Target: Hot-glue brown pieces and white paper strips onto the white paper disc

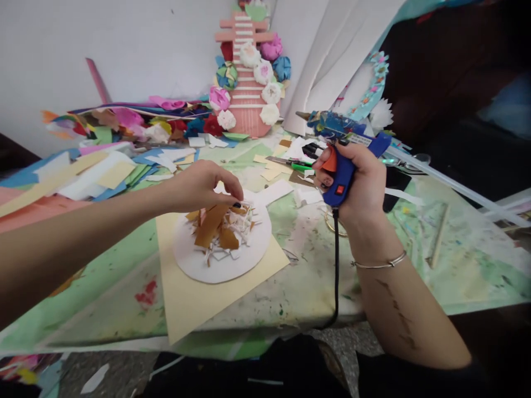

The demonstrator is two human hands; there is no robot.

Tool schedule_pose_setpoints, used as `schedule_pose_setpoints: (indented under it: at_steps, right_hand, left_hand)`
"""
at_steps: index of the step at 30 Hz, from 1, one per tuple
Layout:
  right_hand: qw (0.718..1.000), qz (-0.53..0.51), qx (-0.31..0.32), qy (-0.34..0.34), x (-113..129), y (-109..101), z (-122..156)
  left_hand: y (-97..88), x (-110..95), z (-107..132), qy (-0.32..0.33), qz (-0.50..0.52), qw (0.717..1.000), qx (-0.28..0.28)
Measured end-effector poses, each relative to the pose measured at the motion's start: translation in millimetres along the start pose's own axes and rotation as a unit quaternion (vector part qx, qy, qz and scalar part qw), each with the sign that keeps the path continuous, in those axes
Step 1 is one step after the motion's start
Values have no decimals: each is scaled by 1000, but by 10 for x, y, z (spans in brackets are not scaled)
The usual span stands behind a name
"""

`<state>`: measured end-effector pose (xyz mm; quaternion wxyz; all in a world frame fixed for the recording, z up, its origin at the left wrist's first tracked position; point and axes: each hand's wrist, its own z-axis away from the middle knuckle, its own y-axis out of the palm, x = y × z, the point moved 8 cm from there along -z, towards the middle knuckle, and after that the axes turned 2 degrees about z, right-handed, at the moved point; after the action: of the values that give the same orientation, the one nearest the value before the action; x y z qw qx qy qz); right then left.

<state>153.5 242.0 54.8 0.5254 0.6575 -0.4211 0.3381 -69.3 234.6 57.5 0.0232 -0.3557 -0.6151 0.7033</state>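
In my right hand (359,179) is a blue hot glue gun (344,171) with an orange trigger, its fingers wrapped round the handle. The nozzle points left, and a long clear glue stick (440,182) sticks out behind. My left hand (203,188) reaches over a round white paper disc with a handle-like strip (199,271). Its thumb and fingertips come together at the pile of white paper shreds (244,226). A brown paper piece (211,224) lies just under the thumb; what the fingertips pinch, if anything, is hidden.
Under the disc lies a cream paper sheet (194,309) on the stained green table cover (282,301). A pink lute-shaped craft (249,110) with paper flowers leans at the back. Coloured paper (103,171) piles up at left. The gun's black cord (336,265) hangs towards the table's front edge.
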Motion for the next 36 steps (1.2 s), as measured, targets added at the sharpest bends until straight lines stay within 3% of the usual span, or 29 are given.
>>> schedule_pose_setpoints:
  at_steps: [8,17,23,29,36]
  right_hand:
    - [999,38,17,20,-154,54,4]
    - [999,34,1,35,-222,30,5]
    - [992,117,-18,54,-308,-22,8]
    - [975,200,-10,94,-352,1,55]
    - [975,206,4,85,-345,17,45]
  left_hand:
    - [-146,215,39,-12,-8,999,-38]
    - [192,169,-323,72,-6,996,56]
    - [322,277,-326,26,-7,999,47]
    - [271,355,-308,-17,32,999,-1]
    - [300,332,-286,-29,22,999,8]
